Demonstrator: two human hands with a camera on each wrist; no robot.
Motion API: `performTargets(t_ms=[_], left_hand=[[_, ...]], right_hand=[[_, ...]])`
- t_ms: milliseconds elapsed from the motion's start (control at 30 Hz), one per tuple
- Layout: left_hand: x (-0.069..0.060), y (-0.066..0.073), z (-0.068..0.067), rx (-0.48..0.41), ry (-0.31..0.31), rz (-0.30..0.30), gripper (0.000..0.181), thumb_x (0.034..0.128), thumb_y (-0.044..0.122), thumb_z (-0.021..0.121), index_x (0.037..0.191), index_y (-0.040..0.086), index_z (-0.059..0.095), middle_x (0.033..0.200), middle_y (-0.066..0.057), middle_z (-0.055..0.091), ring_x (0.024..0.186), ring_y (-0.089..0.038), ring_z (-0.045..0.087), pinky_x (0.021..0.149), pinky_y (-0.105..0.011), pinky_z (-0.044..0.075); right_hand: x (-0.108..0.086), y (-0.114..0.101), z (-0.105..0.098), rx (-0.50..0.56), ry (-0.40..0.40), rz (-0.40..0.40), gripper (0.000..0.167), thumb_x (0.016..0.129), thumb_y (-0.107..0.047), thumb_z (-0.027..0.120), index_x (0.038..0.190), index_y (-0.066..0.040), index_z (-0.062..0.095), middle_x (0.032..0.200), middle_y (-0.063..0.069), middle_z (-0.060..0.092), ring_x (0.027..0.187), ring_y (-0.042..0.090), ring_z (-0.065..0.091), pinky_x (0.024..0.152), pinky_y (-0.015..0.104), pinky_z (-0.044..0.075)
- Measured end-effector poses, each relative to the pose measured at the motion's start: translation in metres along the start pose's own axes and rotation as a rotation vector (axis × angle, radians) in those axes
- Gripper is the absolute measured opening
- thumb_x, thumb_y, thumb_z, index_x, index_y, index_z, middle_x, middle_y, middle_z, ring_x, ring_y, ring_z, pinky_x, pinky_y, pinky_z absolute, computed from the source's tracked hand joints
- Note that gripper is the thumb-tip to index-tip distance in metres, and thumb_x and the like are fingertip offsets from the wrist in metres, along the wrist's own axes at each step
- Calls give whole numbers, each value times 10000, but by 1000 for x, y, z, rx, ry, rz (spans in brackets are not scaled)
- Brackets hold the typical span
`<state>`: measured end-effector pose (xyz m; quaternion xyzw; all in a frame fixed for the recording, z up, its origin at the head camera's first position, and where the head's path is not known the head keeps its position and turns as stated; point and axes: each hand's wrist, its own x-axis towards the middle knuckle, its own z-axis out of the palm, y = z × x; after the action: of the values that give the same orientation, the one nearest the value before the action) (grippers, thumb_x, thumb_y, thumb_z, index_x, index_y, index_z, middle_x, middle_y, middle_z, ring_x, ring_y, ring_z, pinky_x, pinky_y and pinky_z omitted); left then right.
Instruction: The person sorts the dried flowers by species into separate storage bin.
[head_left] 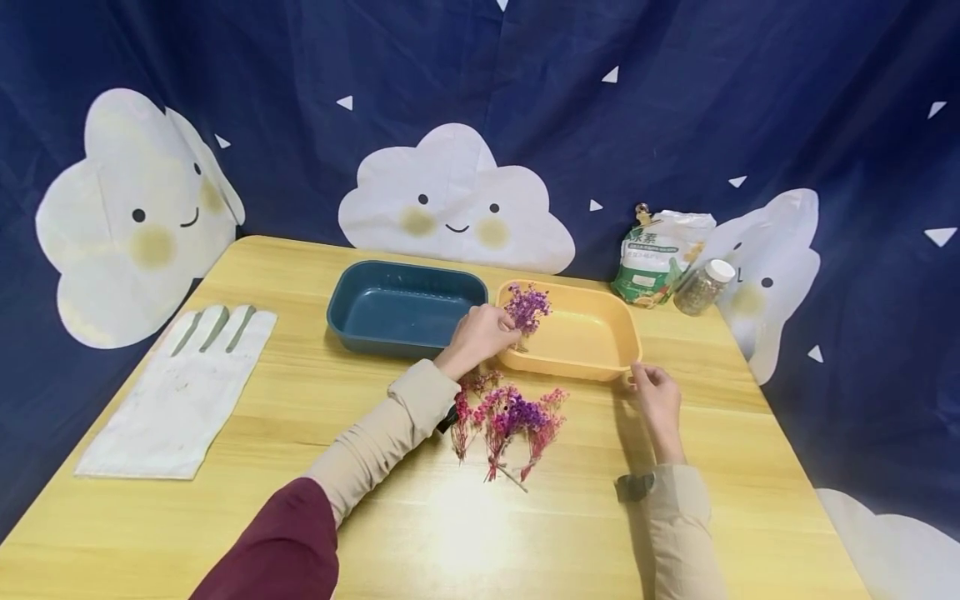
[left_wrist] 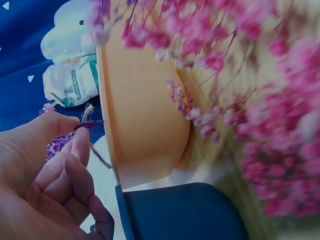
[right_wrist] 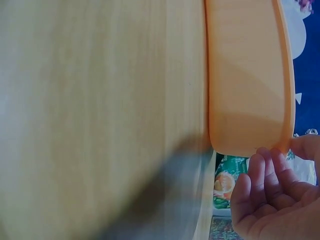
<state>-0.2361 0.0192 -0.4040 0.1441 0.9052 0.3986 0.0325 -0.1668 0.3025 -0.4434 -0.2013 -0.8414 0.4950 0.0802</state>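
Observation:
My left hand (head_left: pixel 482 336) pinches the tied stems of a purple dried-flower bunch (head_left: pixel 528 307) over the left end of the yellow basin (head_left: pixel 573 365). In the left wrist view, thumb and forefinger of the left hand (left_wrist: pixel 55 165) meet at the twine (left_wrist: pixel 86 115). My right hand (head_left: pixel 660 404) is at the basin's front right corner; the right wrist view shows the right hand (right_wrist: pixel 280 195) pinching the rim of the yellow basin (right_wrist: pixel 250 100). Pink bunches (head_left: pixel 547 425) and a purple one (head_left: pixel 521 412) lie on the table in front of the basins.
A dark blue basin (head_left: pixel 405 346) stands left of the yellow one. White gloves (head_left: pixel 176 392) lie at the table's left. At the back right are a white and green bag (head_left: pixel 652 258) and a clear jar with a white lid (head_left: pixel 701 290). A blue curtain hangs behind.

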Motion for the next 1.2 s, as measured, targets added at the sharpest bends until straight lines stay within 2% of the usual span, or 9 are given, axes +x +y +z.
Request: performTargets(t_ms=[100,233,333,400,467,533,667,900,1200], left_hand=[[9,3,1,27,-34,9,156,885,221,649,883,115,764,844,-33,716,453,-68,466,456,-207,370],[20,7,4,73,-84,13,277,890,211,634,629,127,674,562,24,572,438,-73,360,488,-223,317],[25,10,8,128,-95,16,425,887,253,651,499,157,506,497,60,443,469,-88,380,609,-279,394],[27,12,11,154,-95,18,453,883,287,666,487,145,498,504,39,471,498,-107,426,737,-358,440],[29,12,15,165,-93,17,420,878,320,678,521,124,575,543,24,561,545,-111,488,859,-450,423],[30,13,18,171,-90,15,387,865,352,692,579,97,640,580,8,627,572,-115,533,894,-482,413],[31,16,21,197,-74,14,351,862,369,691,640,98,674,639,14,638,614,-131,545,805,-422,436],[30,18,22,207,-63,27,133,892,239,652,914,178,769,1158,17,633,934,-164,606,885,-472,444],[29,15,22,158,-69,36,138,893,249,663,936,166,765,1203,13,651,949,-169,624,919,-486,415]], right_hand=[[0,1,0,-2,-4,0,394,988,-312,496,1162,31,584,1114,223,634,802,102,614,747,181,478],[0,1,1,-2,-9,5,409,988,-331,492,1157,29,587,1108,214,639,813,111,612,763,207,481],[-1,2,2,5,-8,11,406,987,-329,492,1153,29,588,1107,215,638,815,114,610,762,214,483],[-1,2,2,9,-8,14,405,987,-324,492,1157,31,586,1111,221,634,819,119,611,761,216,488],[-1,2,3,10,-10,19,408,988,-326,489,1163,30,584,1114,224,631,826,130,611,761,218,490],[-1,2,3,4,-12,24,413,990,-333,484,1167,27,584,1116,224,630,839,141,612,763,219,490],[-1,2,2,-3,-14,26,428,991,-351,477,1170,24,582,1119,227,628,864,163,608,773,232,487],[0,2,1,-8,-7,11,448,990,-370,475,1153,32,587,1107,229,631,844,148,606,760,231,486],[0,2,0,14,-7,6,437,988,-352,488,1149,43,586,1082,226,634,821,129,606,755,219,492]])
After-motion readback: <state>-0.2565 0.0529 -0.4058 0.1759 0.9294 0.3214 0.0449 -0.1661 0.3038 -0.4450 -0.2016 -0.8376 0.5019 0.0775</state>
